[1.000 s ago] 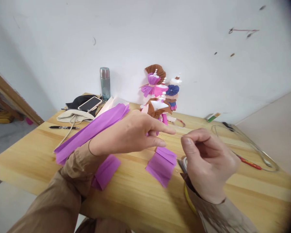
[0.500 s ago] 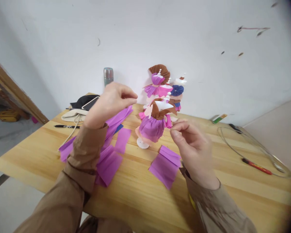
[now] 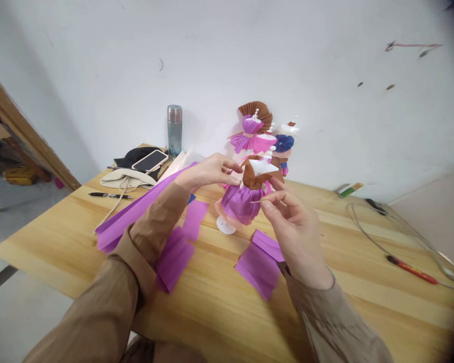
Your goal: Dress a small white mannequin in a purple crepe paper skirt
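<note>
A small white dress form (image 3: 263, 165) stands on a round white base (image 3: 226, 226). It wears a brown pointed collar and bodice (image 3: 254, 180) over a gathered purple skirt (image 3: 242, 202), with peach fabric under the hem. At the left side of the bodice is my left hand (image 3: 214, 171), its thumb and forefinger apart and close to the collar; whether they touch it is unclear. My right hand (image 3: 293, 217) is closed in a pinch on a thin needle-like piece (image 3: 254, 202), which points left in front of the skirt.
Other dressed miniature forms (image 3: 252, 127) stand behind. Purple fabric pieces (image 3: 260, 264) lie on the wooden table (image 3: 212, 302), with a long purple strip (image 3: 136, 217) at left. A phone (image 3: 150, 161), pen (image 3: 109, 195), flask (image 3: 174, 131) and red-handled tool (image 3: 411, 269) lie around.
My left hand has come down and right, from above the table to the bodice. My right hand stays beside the skirt, still pinching. The view has shifted slightly left.
</note>
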Available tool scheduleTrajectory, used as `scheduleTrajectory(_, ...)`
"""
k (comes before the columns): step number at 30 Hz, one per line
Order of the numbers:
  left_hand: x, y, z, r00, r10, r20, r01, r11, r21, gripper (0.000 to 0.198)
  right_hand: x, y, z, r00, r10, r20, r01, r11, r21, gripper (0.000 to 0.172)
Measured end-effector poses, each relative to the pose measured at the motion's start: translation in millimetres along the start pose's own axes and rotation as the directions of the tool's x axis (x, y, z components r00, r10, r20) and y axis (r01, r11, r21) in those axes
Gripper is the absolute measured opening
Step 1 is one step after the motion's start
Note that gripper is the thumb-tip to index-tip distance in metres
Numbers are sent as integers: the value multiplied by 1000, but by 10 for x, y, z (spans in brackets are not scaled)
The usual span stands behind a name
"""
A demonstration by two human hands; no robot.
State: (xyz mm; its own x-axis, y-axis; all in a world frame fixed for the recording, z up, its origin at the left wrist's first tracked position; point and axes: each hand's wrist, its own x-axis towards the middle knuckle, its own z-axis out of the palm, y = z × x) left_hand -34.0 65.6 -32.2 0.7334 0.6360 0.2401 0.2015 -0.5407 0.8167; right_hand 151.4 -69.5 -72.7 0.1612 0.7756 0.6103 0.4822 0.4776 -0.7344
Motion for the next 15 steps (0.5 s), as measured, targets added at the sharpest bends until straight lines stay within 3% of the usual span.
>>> scheduleTrajectory(8, 58, -16, 133, 999, -9, 37, 16, 983, -183, 36, 10, 43, 52, 997, 66, -31, -62, 993, 103, 14)
scheduleTrajectory(15, 38, 69, 178, 1000, 12, 19, -9, 984, -180, 27, 29, -64, 87, 995, 84, -53, -78, 992, 104, 11)
